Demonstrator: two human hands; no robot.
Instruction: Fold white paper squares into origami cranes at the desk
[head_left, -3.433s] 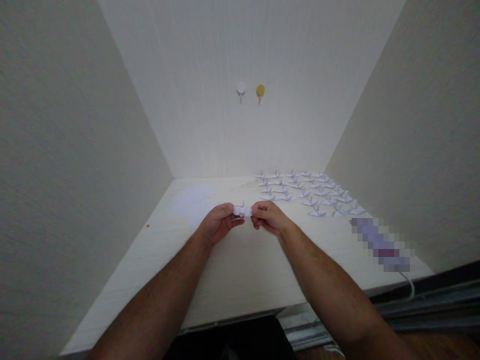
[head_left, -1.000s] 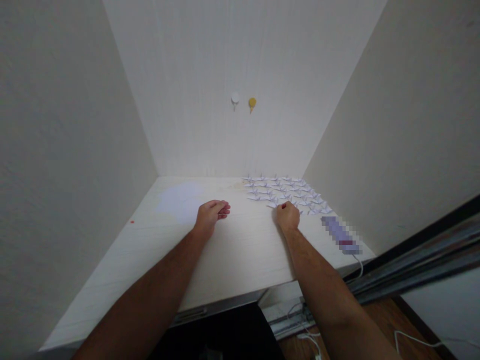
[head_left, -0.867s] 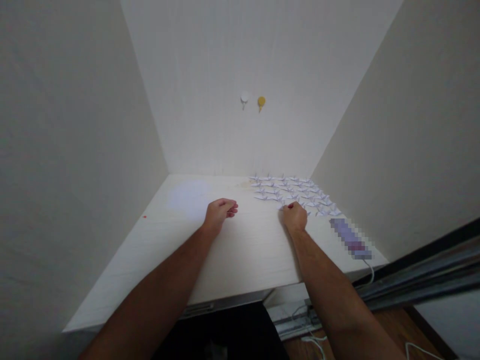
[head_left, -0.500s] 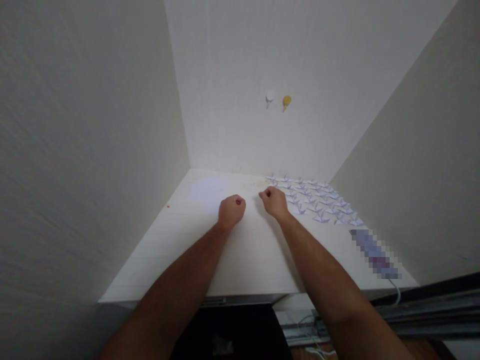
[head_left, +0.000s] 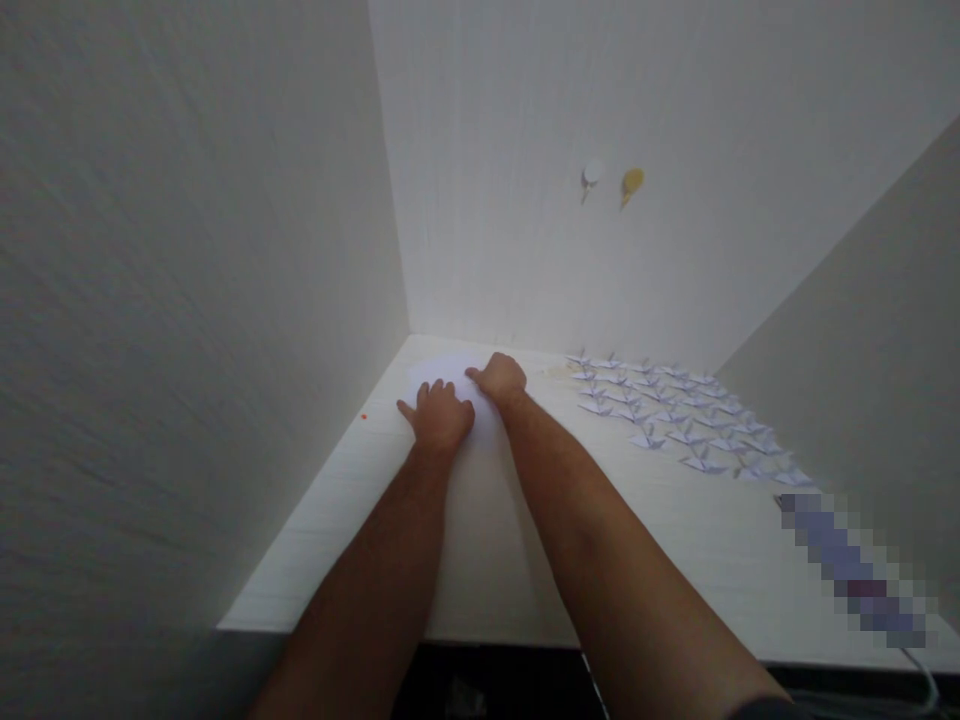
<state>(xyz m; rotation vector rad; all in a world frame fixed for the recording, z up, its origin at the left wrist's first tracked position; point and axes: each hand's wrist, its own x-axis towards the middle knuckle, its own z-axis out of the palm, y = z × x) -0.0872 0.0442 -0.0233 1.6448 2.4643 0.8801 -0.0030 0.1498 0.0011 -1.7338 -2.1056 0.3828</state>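
Note:
My left hand [head_left: 442,413] is over a bright bluish-white patch [head_left: 489,425] on the white tabletop, its fingers spread apart. Whether that patch is paper or light, I cannot tell. Close by on the right, my right hand [head_left: 501,378] is at the patch's far right edge. Its fingers are curled in and its thumb points left. Anything inside its fingers is hidden. Rows of several small white folded paper cranes [head_left: 667,410] stand on the right part of the table, apart from both hands.
Walls enclose the table [head_left: 330,540] on the left, back and right. A white hook [head_left: 592,172] and a yellow hook [head_left: 633,181] are on the back wall. A small red dot [head_left: 364,416] marks the left side. A blurred-out device [head_left: 851,570] with a cable lies at the front right.
Both fists were apart near the table's middle. Both hands have moved left to the bluish-white patch, and the left has opened its fingers. The view has turned left.

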